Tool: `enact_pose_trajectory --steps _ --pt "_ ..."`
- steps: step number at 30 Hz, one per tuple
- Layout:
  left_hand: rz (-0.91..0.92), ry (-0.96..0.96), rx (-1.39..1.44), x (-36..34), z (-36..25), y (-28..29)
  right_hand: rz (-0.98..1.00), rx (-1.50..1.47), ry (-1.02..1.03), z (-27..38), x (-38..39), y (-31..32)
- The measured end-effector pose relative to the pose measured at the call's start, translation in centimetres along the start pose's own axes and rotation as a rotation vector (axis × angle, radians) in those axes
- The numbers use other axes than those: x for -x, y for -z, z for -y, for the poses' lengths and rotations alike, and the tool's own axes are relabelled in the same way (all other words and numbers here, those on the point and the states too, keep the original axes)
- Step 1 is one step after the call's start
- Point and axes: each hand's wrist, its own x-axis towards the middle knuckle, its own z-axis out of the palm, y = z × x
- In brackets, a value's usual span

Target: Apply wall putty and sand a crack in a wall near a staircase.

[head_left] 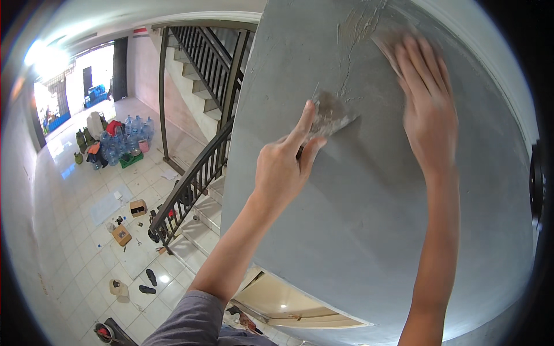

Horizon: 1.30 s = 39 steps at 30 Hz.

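Note:
In front of me is a grey wall [352, 213] coated with a smooth skim of plaster, with rough ridges and a wet smear near its top. My left hand [283, 164] grips a putty knife [337, 117] whose wide blade carries grey, lumpy plaster; its forefinger is stretched along the tool. Higher up and to the right, my right hand [428, 109] presses a flat scraper blade [388, 51] against the wall with its fingers laid over it. Motion blurs this hand and blade, and the fingers hide most of the blade.
Left of the wall, a dark metal railing [193, 179] runs along stairs. On the tiled floor far below are clustered water bottles [124, 138], cardboard boxes [122, 234], black sandals [149, 282] and a cap [119, 288]. A round dark object [538, 184] sits at the right edge.

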Motion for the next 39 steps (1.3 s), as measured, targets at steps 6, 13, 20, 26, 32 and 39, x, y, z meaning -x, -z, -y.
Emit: enact_pose_trajectory --steps 6,13,20,26,32,39 --pt "0.016 0.107 -0.071 -2.8 -3.0 0.9 0.105 -0.181 0.086 0.9 -8.8 -1.7" --pt "0.07 0.104 -0.088 -0.5 -2.9 1.7 0.085 -0.062 0.132 -0.5 -0.7 0.3" --pt "0.046 0.103 -0.203 -7.4 -5.3 2.6 0.102 -0.133 0.088 -0.9 -1.2 0.1" --pt "0.075 0.157 -0.18 -7.4 -5.8 2.3 0.042 -0.089 0.102 -0.9 -1.0 0.0" --pt "0.046 0.121 -0.203 -8.4 -6.0 3.0 0.028 -0.113 0.099 -0.9 -1.1 -0.4" --pt "0.047 0.143 -0.265 -9.9 -6.4 3.5 0.069 -0.153 0.081 -1.1 -1.5 -0.2"
